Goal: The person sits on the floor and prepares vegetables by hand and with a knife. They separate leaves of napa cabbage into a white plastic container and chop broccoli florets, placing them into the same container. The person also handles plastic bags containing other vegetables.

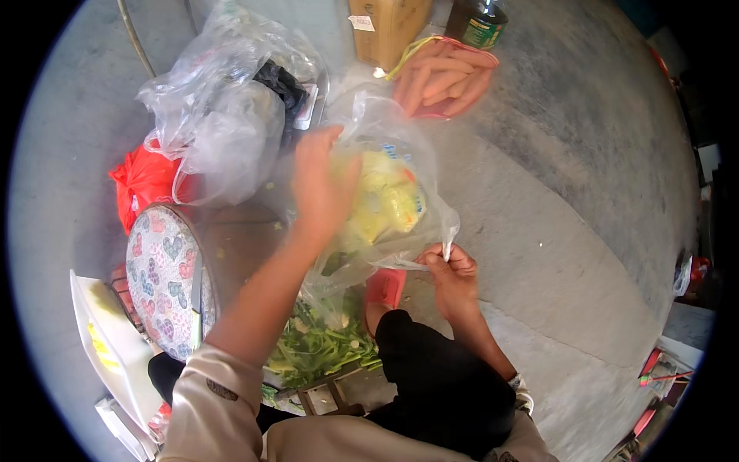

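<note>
My right hand (453,274) pinches the rim of a clear plastic bag (436,167) between thumb and fingers. Inside the bag lie pale yellow pieces (384,199), perhaps vegetables; blue print on the plastic shows beside them. On the bag's left side is my left hand (323,179), blurred, with a gap between thumb and fingers and nothing visible in it. Whether it touches the plastic, I cannot tell. Below the bag, a heap of cut green leaves and stems (323,341) lies between my legs, partly under hanging clear plastic.
Large clear plastic bags (231,115) and a tied red bag (144,179) stand at the left, near a heart-patterned round surface (164,277) and a white container (115,335). Beyond are a cardboard box (387,34), carrots in red mesh (444,78) and a large bottle (485,29).
</note>
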Demonstrator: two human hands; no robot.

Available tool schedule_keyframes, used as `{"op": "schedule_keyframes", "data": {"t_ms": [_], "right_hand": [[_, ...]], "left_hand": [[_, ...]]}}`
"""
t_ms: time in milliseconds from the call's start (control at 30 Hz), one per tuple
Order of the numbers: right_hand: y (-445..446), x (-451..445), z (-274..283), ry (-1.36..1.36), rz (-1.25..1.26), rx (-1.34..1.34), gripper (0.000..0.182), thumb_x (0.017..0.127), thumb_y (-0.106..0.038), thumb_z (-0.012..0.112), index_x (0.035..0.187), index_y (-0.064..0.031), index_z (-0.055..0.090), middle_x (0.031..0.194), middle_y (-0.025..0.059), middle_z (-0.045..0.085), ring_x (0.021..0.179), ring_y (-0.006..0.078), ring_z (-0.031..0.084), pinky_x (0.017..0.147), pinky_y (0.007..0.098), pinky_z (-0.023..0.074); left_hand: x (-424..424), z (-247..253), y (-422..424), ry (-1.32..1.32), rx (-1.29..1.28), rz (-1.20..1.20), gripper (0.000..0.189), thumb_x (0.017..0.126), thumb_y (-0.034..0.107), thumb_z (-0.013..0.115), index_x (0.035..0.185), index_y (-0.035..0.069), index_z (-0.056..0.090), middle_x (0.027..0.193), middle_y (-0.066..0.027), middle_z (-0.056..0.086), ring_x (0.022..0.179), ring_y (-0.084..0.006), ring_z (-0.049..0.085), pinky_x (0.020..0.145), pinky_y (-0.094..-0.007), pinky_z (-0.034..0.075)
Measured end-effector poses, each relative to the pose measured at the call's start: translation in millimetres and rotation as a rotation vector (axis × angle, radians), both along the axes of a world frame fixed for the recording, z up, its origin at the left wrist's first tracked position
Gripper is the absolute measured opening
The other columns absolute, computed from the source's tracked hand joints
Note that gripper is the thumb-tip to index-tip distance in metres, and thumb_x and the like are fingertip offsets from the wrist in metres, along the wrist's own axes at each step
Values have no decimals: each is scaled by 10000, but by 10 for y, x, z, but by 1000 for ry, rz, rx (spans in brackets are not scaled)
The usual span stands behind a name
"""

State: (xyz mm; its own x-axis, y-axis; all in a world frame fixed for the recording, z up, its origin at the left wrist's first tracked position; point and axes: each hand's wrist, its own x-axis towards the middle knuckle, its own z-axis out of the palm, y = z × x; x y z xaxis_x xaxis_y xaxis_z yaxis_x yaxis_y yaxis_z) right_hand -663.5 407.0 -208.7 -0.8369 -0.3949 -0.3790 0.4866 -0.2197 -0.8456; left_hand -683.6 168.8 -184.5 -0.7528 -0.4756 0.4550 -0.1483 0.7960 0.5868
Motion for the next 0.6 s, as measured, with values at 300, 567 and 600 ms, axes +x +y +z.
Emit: {"op": "schedule_keyframes", "data": {"t_ms": [300,567,600], "right_hand": [[-71,-218,359,167,81,-353,222,864,-48,581,1070,30,611,763,58,594,787,170,574,773,318,462],[-44,-265,425,149,142,-331,291,823,-38,625,1107,24,606,781,43,603,783,158,578,771,314,469],[-18,-252,416,140,127,-322,290,819,-38,630,1102,23,610,786,41,605,781,155,578,772,316,472]], "left_hand": [[-477,-193,-632,-354,-166,-38,428,722,252,711,1093,87,576,1038,-135,601,957,-294,553,783,-372,466],[-499,-111,-497,-482,-510,-19,419,773,228,654,1172,127,575,990,-126,627,956,-310,577,797,-376,472],[-499,-131,-584,-449,-433,-34,358,791,212,631,1135,120,600,911,-131,638,868,-301,599,745,-362,479]]}}
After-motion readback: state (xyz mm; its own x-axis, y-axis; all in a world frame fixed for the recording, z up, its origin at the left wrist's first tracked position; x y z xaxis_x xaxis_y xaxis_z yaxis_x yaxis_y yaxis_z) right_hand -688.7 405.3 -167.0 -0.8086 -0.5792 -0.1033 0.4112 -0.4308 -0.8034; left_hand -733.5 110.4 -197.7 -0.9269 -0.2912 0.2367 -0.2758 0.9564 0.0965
